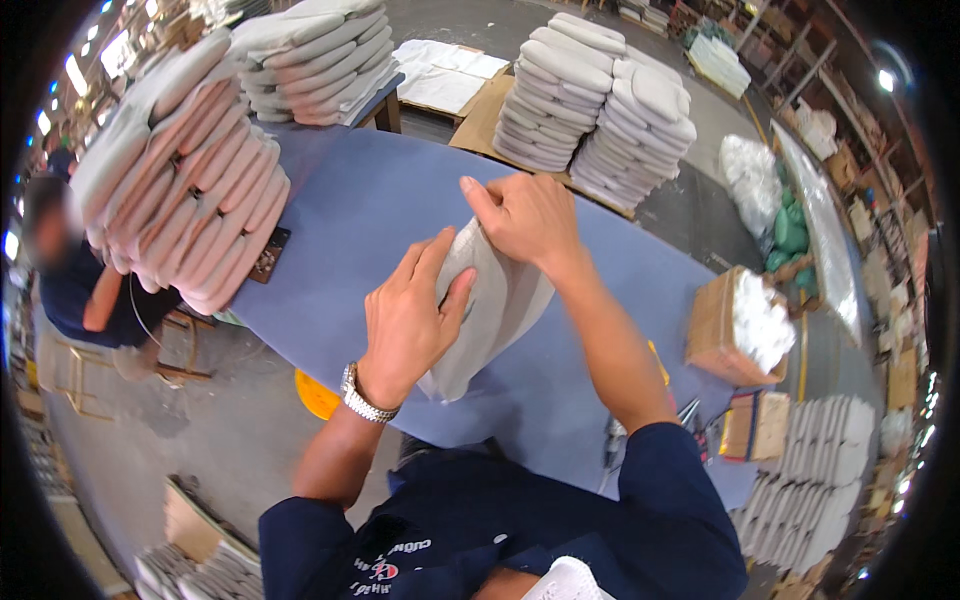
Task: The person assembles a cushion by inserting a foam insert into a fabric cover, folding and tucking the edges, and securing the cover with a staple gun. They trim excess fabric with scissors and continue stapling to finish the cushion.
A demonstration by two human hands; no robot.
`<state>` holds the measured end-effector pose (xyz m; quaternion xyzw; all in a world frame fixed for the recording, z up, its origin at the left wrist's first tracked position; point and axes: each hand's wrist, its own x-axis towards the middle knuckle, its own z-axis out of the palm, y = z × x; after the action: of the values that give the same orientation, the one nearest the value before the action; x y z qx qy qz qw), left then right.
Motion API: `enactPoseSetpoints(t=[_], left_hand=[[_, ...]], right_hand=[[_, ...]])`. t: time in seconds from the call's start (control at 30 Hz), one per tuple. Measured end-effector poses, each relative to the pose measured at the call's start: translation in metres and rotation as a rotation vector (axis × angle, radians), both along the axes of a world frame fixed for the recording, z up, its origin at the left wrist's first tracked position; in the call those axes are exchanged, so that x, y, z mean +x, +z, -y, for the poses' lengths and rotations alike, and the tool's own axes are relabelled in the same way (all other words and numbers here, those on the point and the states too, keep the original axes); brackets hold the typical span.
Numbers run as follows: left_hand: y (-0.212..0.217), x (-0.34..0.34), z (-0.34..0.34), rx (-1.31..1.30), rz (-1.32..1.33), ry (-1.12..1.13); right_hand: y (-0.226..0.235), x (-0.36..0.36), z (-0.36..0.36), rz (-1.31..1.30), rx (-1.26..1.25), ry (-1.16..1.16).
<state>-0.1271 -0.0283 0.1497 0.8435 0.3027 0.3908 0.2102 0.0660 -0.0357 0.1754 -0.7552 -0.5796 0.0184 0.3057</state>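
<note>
A light grey fabric-covered cushion stands tilted on edge over the blue tabletop, in front of my body. My left hand, with a metal-band watch on its wrist, grips the cushion's left side, the thumb lying on its near face. At the cushion's top edge, my right hand is closed over the fabric with the thumb pointing left. The right fingers are partly hidden behind the hand itself. Part of the cushion's right side is behind my right forearm.
Tall piles of grey cushions rise at the table's left end; more stacks stand beyond the far edge. A cardboard box of white stuffing and a small box are at the right. A co-worker sits at the left.
</note>
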Motion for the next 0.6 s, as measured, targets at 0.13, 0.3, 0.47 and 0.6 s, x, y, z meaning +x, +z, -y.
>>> enactPoseSetpoints(t=[0.13,0.3,0.47,0.6], left_hand=[[0.023,0.001,-0.005,0.075,-0.223,0.074],[0.024,0.005,-0.004,0.109,-0.204,0.018],[0.024,-0.005,-0.015,0.27,-0.252,-0.121],[0.021,0.006,-0.017,0.18,-0.213,-0.117]], right_hand=[[0.002,-0.001,-0.007,-0.078,-0.015,-0.015],[-0.026,0.031,0.021,-0.407,0.215,0.386],[-0.04,0.045,0.034,-0.171,0.478,0.646],[-0.056,0.041,0.03,-0.285,0.405,0.572]])
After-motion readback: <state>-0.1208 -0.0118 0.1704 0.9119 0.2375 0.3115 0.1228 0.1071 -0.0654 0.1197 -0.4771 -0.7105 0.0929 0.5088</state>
